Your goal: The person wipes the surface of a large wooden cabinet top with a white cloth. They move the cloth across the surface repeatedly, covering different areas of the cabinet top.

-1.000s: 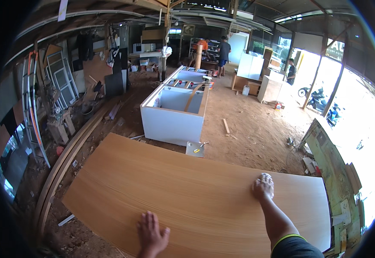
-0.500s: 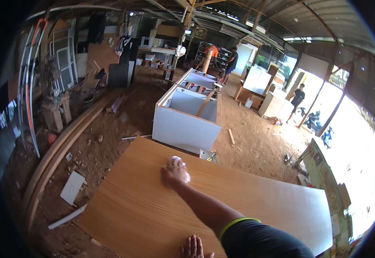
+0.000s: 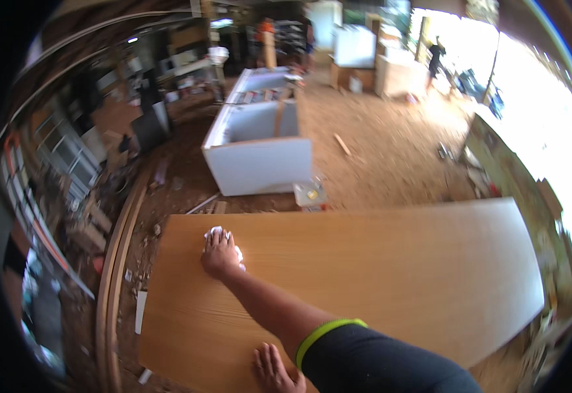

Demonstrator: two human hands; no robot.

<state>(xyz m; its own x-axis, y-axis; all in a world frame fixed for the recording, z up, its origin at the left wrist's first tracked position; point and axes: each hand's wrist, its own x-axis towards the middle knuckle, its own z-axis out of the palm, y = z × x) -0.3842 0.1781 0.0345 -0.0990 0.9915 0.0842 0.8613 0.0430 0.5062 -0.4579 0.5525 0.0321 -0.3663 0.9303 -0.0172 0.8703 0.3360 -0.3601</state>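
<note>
A wood-grain board (image 3: 381,275) lies flat across the lower view. My right arm crosses it toward the upper left, and my right hand (image 3: 220,255) presses a crumpled white cloth (image 3: 239,257) onto the surface near the far left corner. Lower down, beside my right forearm, my left hand (image 3: 276,368) rests flat on the board near the lower edge, fingers stretched out with nothing in them, partly hidden by the sleeve.
Beyond the board sits a white cabinet carcass (image 3: 260,164) on a dirt floor, with a metal piece (image 3: 309,193) beside it. Long timbers (image 3: 112,288) run along the left; weathered boards (image 3: 509,173) stand at right. Several people (image 3: 435,56) are farther back.
My right hand has moved with the cloth from the board's right part to its far left. The view has shifted, and my left hand stays low on the board.
</note>
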